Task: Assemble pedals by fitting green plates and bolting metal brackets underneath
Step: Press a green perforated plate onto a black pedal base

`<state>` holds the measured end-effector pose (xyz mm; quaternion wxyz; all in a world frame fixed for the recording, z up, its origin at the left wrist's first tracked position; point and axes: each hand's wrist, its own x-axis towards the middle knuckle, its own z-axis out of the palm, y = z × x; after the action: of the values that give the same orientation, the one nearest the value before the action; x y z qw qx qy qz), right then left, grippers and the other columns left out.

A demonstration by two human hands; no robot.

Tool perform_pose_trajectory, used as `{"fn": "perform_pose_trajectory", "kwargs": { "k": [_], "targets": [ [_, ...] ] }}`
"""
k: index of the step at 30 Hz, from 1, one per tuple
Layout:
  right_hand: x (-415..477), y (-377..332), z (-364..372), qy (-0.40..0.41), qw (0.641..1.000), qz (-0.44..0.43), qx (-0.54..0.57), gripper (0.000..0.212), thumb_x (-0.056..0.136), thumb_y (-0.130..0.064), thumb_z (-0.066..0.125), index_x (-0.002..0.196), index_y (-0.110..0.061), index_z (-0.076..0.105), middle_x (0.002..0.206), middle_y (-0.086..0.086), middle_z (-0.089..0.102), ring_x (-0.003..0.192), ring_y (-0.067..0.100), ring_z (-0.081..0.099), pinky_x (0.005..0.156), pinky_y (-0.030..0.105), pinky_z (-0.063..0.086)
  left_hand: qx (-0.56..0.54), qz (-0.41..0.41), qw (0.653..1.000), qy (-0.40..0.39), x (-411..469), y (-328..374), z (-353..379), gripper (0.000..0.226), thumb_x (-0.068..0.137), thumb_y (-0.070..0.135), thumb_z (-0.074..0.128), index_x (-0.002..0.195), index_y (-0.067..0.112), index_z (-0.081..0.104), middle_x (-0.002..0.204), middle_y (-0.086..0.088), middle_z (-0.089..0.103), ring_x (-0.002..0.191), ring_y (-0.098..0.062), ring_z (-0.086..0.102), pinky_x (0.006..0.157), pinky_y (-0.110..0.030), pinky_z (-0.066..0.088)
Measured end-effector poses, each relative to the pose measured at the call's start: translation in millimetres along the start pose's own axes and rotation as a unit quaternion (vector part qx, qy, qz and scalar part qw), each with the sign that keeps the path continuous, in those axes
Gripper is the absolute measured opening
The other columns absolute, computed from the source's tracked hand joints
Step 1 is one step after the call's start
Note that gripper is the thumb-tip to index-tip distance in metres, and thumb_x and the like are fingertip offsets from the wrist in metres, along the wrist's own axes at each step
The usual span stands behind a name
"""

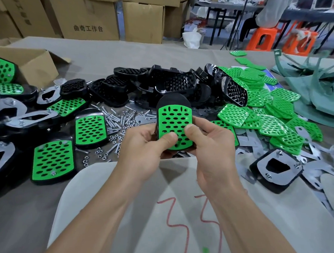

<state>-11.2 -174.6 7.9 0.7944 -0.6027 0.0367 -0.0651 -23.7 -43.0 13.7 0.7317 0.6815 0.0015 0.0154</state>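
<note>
The pedal [173,100] is held raised at the centre of the frame and gripped from both sides. The left hand [141,144] and the right hand [213,146] are each wrapped around its black edges, with fingers curled behind and both thumbs laid on the green plate [173,122] that covers its face. The thumbs seem to be set there so that the plate is pressed down into its recess. This suggests the fitting step is in hand and no bracket is bolted on yet, though the underside cannot be seen.

Under the forearms, at the bottom of the frame, a pale sheet [157,213] marked with a red scribble is spread over the table [108,52]. Just beyond it, left of centre, bolts [114,117] and nuts [100,155] are scattered within easy reach, presumably for the bolting step. At the left, finished pedals [53,160] are laid green side up or bracket side up, apart from the raw parts. At the lower right, one upturned pedal [254,168] is seen with a metal bracket [288,174] fixed across it, among loose brackets [247,139].

Further back, bare black pedal bodies [165,81] are heaped at the centre and spare green plates [261,112] at the right, so the supply is sorted by kind. An open carton [35,63] is seen at the upper left, and stacked cartons [84,17] and orange stools [265,40] are ranged along the top.
</note>
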Motion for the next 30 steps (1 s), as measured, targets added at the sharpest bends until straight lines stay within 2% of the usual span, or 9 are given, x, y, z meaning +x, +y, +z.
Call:
{"fn": "perform_pose_trajectory", "kwargs": {
  "k": [6, 8, 10, 12, 16, 20, 22, 26, 30],
  "targets": [
    [-2, 2, 6, 0.005, 1.000, -0.008, 0.027, 0.014, 0.096, -0.006, 0.060, 0.102, -0.006, 0.073, 0.094, 0.011, 0.079, 0.087, 0.029, 0.074, 0.084, 0.046, 0.061, -0.045, 0.027, 0.999, -0.001, -1, 0, 4, 0.025, 0.091, -0.006, 0.066, 0.100, 0.014, 0.077, 0.092, -0.006, 0.080, 0.080, -0.020, 0.077, 0.063, -0.029, 0.062],
    [-5, 4, 12, 0.004, 0.999, 0.000, 0.035, 0.016, 0.095, -0.017, 0.059, 0.101, -0.005, 0.069, 0.100, 0.021, 0.074, 0.094, 0.043, 0.070, 0.086, 0.059, 0.058, -0.086, 0.020, 0.996, -0.008, -1, 1, 6, 0.026, 0.091, -0.010, 0.063, 0.104, 0.008, 0.076, 0.095, -0.010, 0.080, 0.080, -0.022, 0.077, 0.063, -0.027, 0.061],
    [-6, 4, 16, -0.011, 0.998, 0.034, 0.046, 0.022, 0.101, -0.018, 0.053, 0.105, -0.003, 0.068, 0.106, 0.024, 0.072, 0.104, 0.048, 0.066, 0.089, 0.068, 0.053, -0.098, 0.020, 0.995, -0.007, 0, -1, 6, 0.027, 0.091, -0.013, 0.061, 0.106, 0.005, 0.076, 0.097, -0.013, 0.079, 0.083, -0.026, 0.078, 0.065, -0.031, 0.062],
    [-7, 2, 15, -0.021, 0.995, 0.071, 0.065, 0.027, 0.106, -0.015, 0.047, 0.105, 0.000, 0.070, 0.106, 0.023, 0.074, 0.104, 0.045, 0.069, 0.092, 0.066, 0.054, -0.087, 0.025, 0.996, -0.003, 1, -3, 6, 0.028, 0.090, -0.013, 0.062, 0.105, 0.006, 0.076, 0.097, -0.013, 0.079, 0.085, -0.029, 0.077, 0.069, -0.034, 0.063],
    [-7, -2, 13, 0.002, 0.992, 0.084, 0.093, 0.028, 0.105, -0.011, 0.049, 0.099, 0.005, 0.072, 0.103, 0.029, 0.073, 0.088, 0.037, 0.070, 0.086, 0.061, 0.055, -0.078, 0.033, 0.996, -0.018, 1, -4, 9, 0.029, 0.090, -0.014, 0.062, 0.101, 0.008, 0.077, 0.097, -0.012, 0.079, 0.086, -0.028, 0.078, 0.069, -0.033, 0.063],
    [-7, -1, 12, 0.017, 0.988, 0.099, 0.114, 0.028, 0.103, -0.008, 0.050, 0.093, 0.005, 0.073, 0.091, 0.024, 0.075, 0.075, 0.030, 0.071, 0.065, 0.041, 0.060, -0.045, 0.052, 0.997, -0.027, 0, -7, 7, 0.028, 0.090, -0.013, 0.064, 0.099, 0.010, 0.077, 0.096, -0.012, 0.079, 0.087, -0.030, 0.078, 0.072, -0.036, 0.063],
    [-7, -2, 10, 0.013, 0.985, 0.108, 0.133, 0.030, 0.103, -0.008, 0.051, 0.087, 0.002, 0.074, 0.085, 0.020, 0.075, 0.070, 0.028, 0.072, 0.059, 0.036, 0.061, -0.028, 0.055, 0.997, -0.036, 1, -7, 5, 0.028, 0.089, -0.014, 0.065, 0.100, 0.009, 0.076, 0.095, -0.012, 0.079, 0.087, -0.030, 0.078, 0.073, -0.035, 0.063],
    [-7, -4, 9, 0.009, 0.983, 0.113, 0.148, 0.032, 0.102, -0.007, 0.052, 0.081, 0.000, 0.075, 0.083, 0.019, 0.076, 0.068, 0.027, 0.072, 0.060, 0.037, 0.061, -0.003, 0.052, 0.996, -0.075, 3, -5, -3, 0.029, 0.087, -0.015, 0.067, 0.105, 0.006, 0.075, 0.097, -0.011, 0.080, 0.089, -0.027, 0.077, 0.074, -0.030, 0.062],
    [-6, -3, 7, 0.006, 0.979, 0.122, 0.161, 0.032, 0.101, -0.005, 0.054, 0.078, 0.000, 0.075, 0.083, 0.019, 0.076, 0.069, 0.027, 0.074, 0.067, 0.039, 0.062, 0.008, 0.054, 0.994, -0.091, 3, -5, -7, 0.030, 0.083, -0.016, 0.069, 0.105, 0.004, 0.075, 0.098, -0.011, 0.079, 0.090, -0.028, 0.077, 0.077, -0.031, 0.062]
  ]
}}
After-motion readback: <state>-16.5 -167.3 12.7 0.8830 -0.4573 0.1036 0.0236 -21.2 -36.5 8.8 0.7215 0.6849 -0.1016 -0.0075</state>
